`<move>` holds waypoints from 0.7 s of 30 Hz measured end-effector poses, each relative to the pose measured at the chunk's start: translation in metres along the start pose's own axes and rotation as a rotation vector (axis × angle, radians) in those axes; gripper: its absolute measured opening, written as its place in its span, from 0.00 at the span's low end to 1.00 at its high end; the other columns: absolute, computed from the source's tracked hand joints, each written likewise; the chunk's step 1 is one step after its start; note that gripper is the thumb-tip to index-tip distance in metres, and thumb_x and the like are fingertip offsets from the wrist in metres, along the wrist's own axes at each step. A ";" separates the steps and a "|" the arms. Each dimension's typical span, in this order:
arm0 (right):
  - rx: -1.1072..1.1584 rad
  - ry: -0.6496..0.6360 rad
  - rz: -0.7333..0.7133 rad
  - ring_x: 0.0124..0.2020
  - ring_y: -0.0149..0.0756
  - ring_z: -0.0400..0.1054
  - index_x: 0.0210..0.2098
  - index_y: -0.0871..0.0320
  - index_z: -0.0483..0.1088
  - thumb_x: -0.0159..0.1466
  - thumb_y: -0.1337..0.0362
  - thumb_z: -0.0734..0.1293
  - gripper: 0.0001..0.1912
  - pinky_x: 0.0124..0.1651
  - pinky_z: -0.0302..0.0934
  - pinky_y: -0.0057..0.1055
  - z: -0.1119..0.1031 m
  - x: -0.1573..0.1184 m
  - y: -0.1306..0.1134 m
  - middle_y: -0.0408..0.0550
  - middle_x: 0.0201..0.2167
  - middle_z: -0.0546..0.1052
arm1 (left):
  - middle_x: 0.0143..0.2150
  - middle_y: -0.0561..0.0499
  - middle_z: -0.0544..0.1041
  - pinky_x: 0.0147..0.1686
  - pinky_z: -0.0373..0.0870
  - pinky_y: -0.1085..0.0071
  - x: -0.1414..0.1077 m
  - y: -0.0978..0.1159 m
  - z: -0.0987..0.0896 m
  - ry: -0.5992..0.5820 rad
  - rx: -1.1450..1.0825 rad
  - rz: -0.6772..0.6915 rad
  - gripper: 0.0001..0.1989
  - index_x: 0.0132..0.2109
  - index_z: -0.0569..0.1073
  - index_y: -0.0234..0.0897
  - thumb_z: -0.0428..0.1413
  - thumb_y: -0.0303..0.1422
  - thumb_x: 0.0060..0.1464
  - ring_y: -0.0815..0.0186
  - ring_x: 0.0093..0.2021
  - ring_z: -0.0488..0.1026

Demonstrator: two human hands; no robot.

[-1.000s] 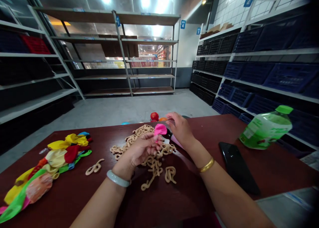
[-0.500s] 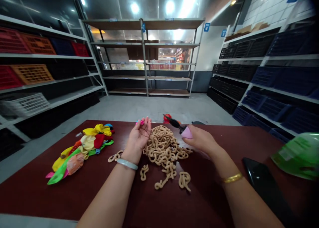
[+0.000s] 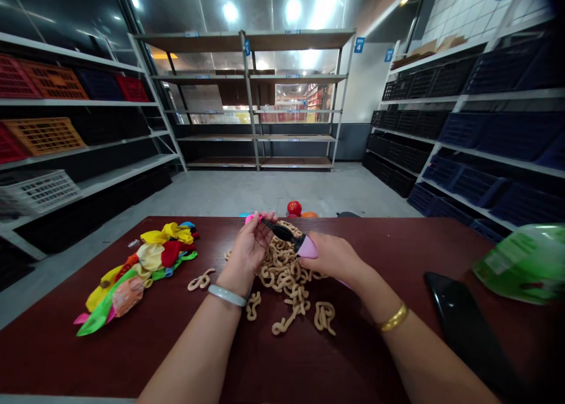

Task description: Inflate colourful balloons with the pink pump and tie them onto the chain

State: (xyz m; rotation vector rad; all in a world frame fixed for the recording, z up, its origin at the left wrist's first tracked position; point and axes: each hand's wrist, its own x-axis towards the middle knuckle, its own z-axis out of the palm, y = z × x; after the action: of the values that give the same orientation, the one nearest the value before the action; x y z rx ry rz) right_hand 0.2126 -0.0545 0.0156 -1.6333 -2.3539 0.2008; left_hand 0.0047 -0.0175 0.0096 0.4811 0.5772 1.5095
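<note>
Left hand (image 3: pixel 248 248) pinches 1 pink balloon (image 3: pixel 249 219), right hand (image 3: pixel 331 254) grips the pump (image 3: pixel 308 248), nozzle (image 3: pixel 267 223) at the balloon, no swelling visible yet!

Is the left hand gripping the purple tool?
No, the right hand grips the purple tool, while the left hand holds a pink item.

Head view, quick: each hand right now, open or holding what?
Left hand: closed, holding the small bright-pink rubber balloon.
Right hand: closed, holding the tapered lilac-and-black tool.
</note>
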 end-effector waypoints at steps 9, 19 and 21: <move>0.348 -0.070 -0.021 0.39 0.44 0.70 0.47 0.55 0.70 0.55 0.52 0.69 0.23 0.36 0.57 0.33 -0.001 0.001 -0.001 0.50 0.41 0.78 | 0.39 0.44 0.80 0.46 0.74 0.64 -0.005 -0.012 0.004 -0.070 0.114 0.095 0.08 0.37 0.73 0.33 0.59 0.35 0.57 0.60 0.43 0.78; 1.218 -0.425 -0.019 0.33 0.36 0.70 0.50 0.58 0.69 0.56 0.55 0.72 0.25 0.33 0.66 0.31 0.003 -0.002 0.009 0.49 0.38 0.76 | 0.43 0.39 0.80 0.46 0.74 0.64 -0.011 0.003 0.009 -0.163 0.242 0.193 0.19 0.47 0.76 0.31 0.59 0.41 0.56 0.59 0.45 0.78; 1.274 -0.483 0.017 0.30 0.35 0.70 0.49 0.59 0.69 0.55 0.55 0.73 0.25 0.30 0.65 0.30 0.004 -0.004 0.008 0.49 0.35 0.75 | 0.45 0.41 0.80 0.48 0.73 0.65 -0.011 0.005 0.011 -0.184 0.202 0.214 0.17 0.49 0.76 0.32 0.61 0.36 0.55 0.60 0.47 0.77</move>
State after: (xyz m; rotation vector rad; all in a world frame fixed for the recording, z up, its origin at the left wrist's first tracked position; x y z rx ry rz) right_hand 0.2195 -0.0552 0.0092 -0.9495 -1.6730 1.7895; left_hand 0.0078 -0.0280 0.0215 0.8519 0.5489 1.5951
